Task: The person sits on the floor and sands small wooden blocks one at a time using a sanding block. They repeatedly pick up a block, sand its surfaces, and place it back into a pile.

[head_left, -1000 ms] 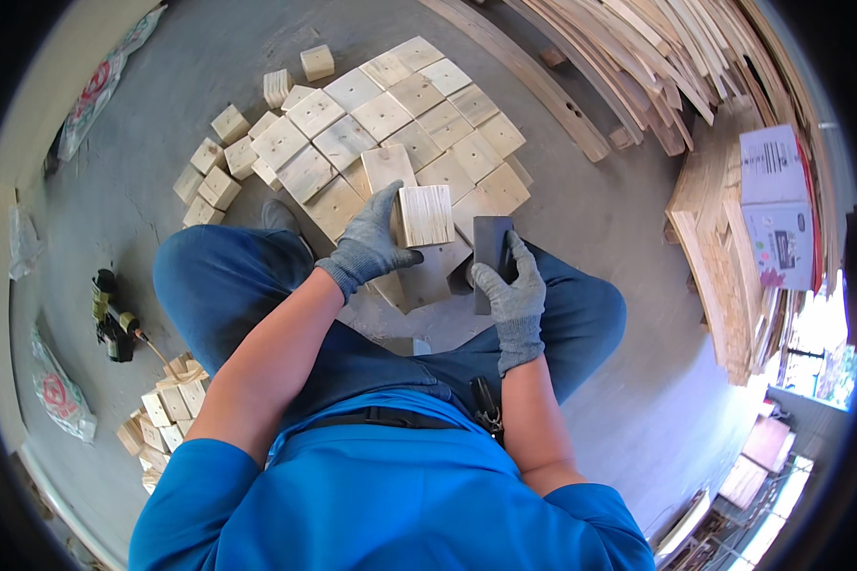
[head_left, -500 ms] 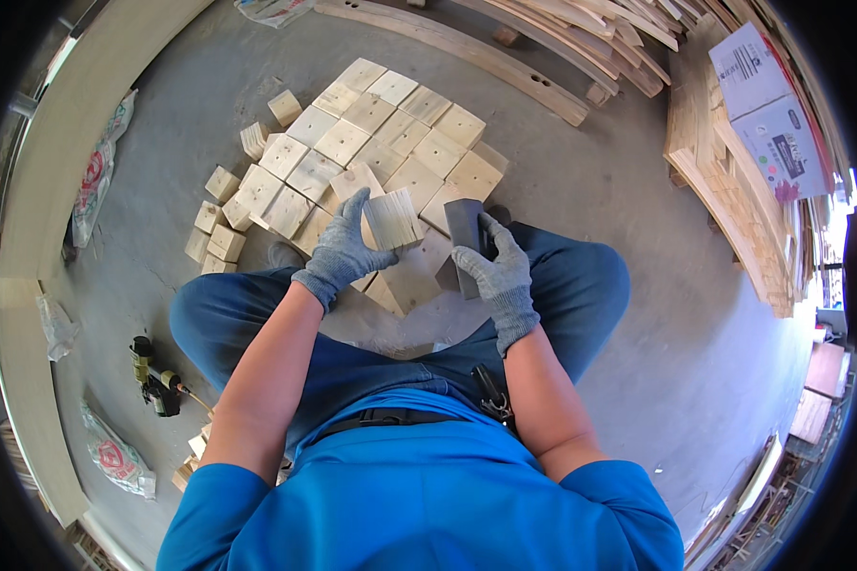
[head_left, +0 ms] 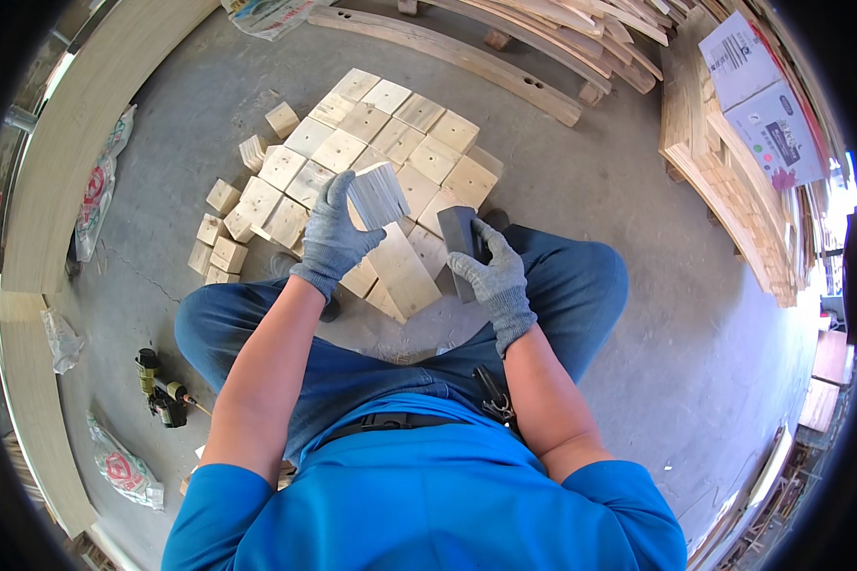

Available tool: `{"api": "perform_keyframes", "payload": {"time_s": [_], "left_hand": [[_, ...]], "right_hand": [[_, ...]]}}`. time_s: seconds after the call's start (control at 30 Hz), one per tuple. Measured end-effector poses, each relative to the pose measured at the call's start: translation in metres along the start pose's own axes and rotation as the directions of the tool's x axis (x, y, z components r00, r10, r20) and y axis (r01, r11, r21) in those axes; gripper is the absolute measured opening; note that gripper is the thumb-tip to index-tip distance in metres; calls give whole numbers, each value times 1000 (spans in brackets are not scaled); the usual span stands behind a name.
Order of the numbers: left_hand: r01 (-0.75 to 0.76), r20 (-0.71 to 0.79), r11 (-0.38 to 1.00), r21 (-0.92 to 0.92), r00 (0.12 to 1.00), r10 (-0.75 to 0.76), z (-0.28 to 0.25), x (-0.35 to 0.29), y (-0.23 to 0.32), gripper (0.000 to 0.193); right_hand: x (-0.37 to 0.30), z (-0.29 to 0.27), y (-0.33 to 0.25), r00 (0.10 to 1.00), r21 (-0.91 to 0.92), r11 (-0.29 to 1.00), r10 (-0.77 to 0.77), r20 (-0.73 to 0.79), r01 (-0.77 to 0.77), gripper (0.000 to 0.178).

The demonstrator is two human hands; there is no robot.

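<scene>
My left hand [head_left: 337, 236], in a grey knit glove, is closed on a squared wooden block [head_left: 379, 196], gripping its left side with thumb and fingers. A long dark grey rectangular block [head_left: 458, 238], perhaps a sanding block, is in my gloved right hand [head_left: 495, 278], fingers wrapped round its right side. A small gap separates the two held pieces. Below and beyond them on the floor, many wooden blocks [head_left: 362, 124] lie packed closely in rows. A longer pale wood piece [head_left: 405, 271] lies at their near side, between my knees.
Loose small blocks [head_left: 223, 196] lie left of the rows. A nail gun [head_left: 165, 390] with a hose rests on the floor by my left knee, near a plastic bag [head_left: 124, 466]. Stacked boards [head_left: 724, 181] carry a cardboard box [head_left: 767, 114] at right; a long beam [head_left: 448, 57] lies at the far side.
The wooden block in my left hand has risen slightly and turned, showing more of its grained side. My right hand keeps the dark block, shifted slightly to the left.
</scene>
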State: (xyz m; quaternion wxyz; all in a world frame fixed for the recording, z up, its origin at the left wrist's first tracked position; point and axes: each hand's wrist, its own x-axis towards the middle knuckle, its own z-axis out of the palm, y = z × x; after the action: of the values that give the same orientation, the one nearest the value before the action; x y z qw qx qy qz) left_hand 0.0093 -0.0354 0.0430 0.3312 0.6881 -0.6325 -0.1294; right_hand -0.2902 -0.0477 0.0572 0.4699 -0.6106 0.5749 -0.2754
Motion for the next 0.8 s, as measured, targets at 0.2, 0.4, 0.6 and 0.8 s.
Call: {"api": "perform_keyframes", "payload": {"time_s": [0.2,0.4,0.6,0.8], "left_hand": [[-30,-54,998,54,998,32,13,-29,-16,109],[-157,-8,987,27,988,157,15,-53,-7,101],[-225,33,972,62,974,223,16,-70,-2,85],[-115,41,990,-76,992,119,16,-71,0,97]], "right_hand": [[0,5,3,1000,20,1000,-13,15,12,83],[1,8,5,999,12,1000,2,33,-2,81],[1,12,4,999,9,999,-38,29,38,80],[2,10,8,999,-27,1000,3,44,-1,81]]}}
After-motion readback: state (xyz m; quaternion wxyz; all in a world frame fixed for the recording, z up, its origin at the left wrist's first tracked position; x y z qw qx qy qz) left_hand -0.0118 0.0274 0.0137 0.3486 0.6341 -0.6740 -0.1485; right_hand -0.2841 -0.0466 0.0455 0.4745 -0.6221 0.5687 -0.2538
